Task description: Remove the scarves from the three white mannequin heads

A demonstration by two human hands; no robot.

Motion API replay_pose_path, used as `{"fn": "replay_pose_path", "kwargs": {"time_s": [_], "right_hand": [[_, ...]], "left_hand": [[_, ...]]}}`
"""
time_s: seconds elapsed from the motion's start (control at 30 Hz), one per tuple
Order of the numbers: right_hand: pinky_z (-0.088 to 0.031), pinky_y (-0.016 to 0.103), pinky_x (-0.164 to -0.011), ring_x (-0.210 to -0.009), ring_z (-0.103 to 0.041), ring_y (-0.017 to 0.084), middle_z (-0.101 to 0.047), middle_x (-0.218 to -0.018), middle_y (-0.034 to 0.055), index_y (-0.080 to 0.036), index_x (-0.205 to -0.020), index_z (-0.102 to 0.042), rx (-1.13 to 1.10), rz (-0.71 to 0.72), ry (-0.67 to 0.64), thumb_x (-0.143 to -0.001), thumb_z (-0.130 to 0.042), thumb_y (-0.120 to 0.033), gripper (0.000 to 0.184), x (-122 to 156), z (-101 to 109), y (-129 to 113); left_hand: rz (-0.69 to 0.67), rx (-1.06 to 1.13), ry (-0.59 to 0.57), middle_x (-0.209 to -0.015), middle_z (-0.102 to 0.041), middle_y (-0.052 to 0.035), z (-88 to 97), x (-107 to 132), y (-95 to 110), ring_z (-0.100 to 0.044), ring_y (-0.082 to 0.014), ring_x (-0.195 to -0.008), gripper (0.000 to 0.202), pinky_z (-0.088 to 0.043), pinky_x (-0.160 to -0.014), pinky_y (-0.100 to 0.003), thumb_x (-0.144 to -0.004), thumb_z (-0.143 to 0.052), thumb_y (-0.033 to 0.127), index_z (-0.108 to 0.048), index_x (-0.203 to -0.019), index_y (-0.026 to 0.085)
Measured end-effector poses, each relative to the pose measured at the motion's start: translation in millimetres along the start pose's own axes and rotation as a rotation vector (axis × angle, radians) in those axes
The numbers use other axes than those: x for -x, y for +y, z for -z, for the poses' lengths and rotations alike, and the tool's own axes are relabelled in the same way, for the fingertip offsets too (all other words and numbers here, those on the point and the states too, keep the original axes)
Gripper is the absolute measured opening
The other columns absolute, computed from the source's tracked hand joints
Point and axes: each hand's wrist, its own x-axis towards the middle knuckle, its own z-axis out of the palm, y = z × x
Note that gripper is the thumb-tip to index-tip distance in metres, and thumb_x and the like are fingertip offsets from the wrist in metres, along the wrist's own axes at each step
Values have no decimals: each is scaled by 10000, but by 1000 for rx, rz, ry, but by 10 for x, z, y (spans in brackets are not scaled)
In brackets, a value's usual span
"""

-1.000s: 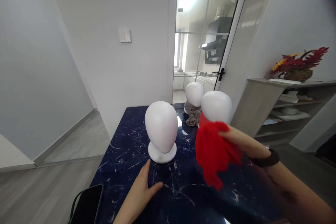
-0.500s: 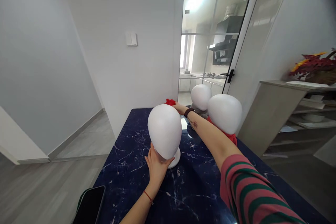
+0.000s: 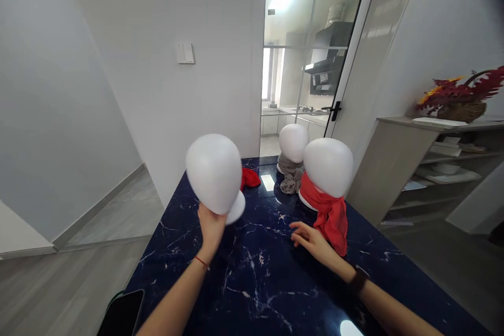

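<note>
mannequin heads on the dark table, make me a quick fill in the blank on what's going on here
1. The left hand holds a bare white mannequin head lifted off the ____ marble table.
2. The head nearest the right hand wears a ____ scarf.
3. The far head wears a ____ scarf.
4. A black ____ lies at the table's near left corner.

Missing words: blue; red; grey; phone

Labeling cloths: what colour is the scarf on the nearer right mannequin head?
Red scarf; clear in the head view.

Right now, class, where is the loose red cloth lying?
The loose red cloth lies at the marble table's far left end, behind the lifted foam head.
</note>
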Motion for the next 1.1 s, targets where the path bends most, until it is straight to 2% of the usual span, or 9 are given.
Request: {"fn": "replay_pose_path", "kwargs": {"time_s": [0.07, 0.17, 0.23, 0.33, 0.47, 0.63, 0.77, 0.93, 1.1], "right_hand": [[-488, 307, -743, -731, -621, 163, -616, -804, 22, -187, -1068, -567, -32, -29, 22, -845, -512, -479, 372, 196, 33, 61], [-488, 306, -723, -737, -605, 174, -617, -808, 31, -201, -1016, -609, -37, -46, 62, -843, -520, -478, 339, 273, 43, 89], [-486, 301, -677, -715, -589, 180, -612, -778, 28, -216, -989, -633, -13, -53, 64, -842, -519, -481, 324, 241, 28, 92], [-476, 292, -624, -687, -574, 189, -598, -728, 21, -237, -936, -660, 22, -64, 62, -834, -517, -497, 313, 180, 8, 106], [-469, 291, -623, -686, -568, 194, -610, -747, 31, -241, -878, -671, 72, -82, 70, -834, -505, -513, 322, 158, -6, 149], [-456, 300, -635, -676, -559, 198, -630, -750, 40, -244, -841, -672, 127, -78, 57, -834, -504, -500, 306, 143, -28, 161], [-447, 302, -628, -673, -558, 200, -635, -763, 42, -250, -836, -663, 153, -88, 46, -840, -491, -506, 309, 123, -28, 136], [-436, 291, -629, -670, -542, 193, -621, -753, 40, -238, -827, -658, 169, -103, 43, -856, -467, -510, 334, 135, -30, 112], [-418, 266, -622, -661, -518, 170, -599, -751, 37, -210, -852, -650, 173, -109, 19, -869, -453, -521, 369, 145, -38, 87]], "left_hand": [[-26, -78, 17, -1159, -608, -136, 60, -475, -118, -554, -321, -1093, 594, -419, -926, -427, -651, -683, 434, -532, -1152, 153], [7, -231, 68, -1162, -603, -166, 75, -1110, -381, -517, -341, -1144, 623, -379, -964, -455, -641, -681, 440, -518, -1147, 115], [26, -300, 63, -1166, -600, -174, 24, -1401, -605, -507, -340, -1159, 637, -360, -980, -457, -633, -684, 439, -507, -1147, 108], [66, -332, 40, -1192, -590, -179, -115, -1651, -949, -496, -337, -1181, 658, -358, -983, -446, -619, -692, 418, -488, -1165, 112], [122, -308, 18, -1186, -603, -176, -319, -1846, -1255, -525, -336, -1156, 638, -398, -951, -433, -621, -693, 415, -497, -1150, 117], [140, -288, 37, -1211, -591, -185, -505, -2089, -1373, -528, -343, -1157, 676, -402, -954, -441, -624, -700, 435, -481, -1174, 109], [148, -271, 12, -1237, -583, -173, -603, -2174, -1459, -522, -338, -1171, 689, -403, -958, -439, -608, -720, 418, -477, -1184, 129], [196, -241, 10, -1231, -588, -183, -634, -2126, -1549, -533, -348, -1153, 693, -410, -942, -453, -624, -705, 448, -476, -1187, 114], [193, -230, 47, -1220, -601, -158, -535, -2100, -1568, -541, -322, -1152, 685, -418, -952, -430, -648, -675, 495, -483, -1194, 127]]}}
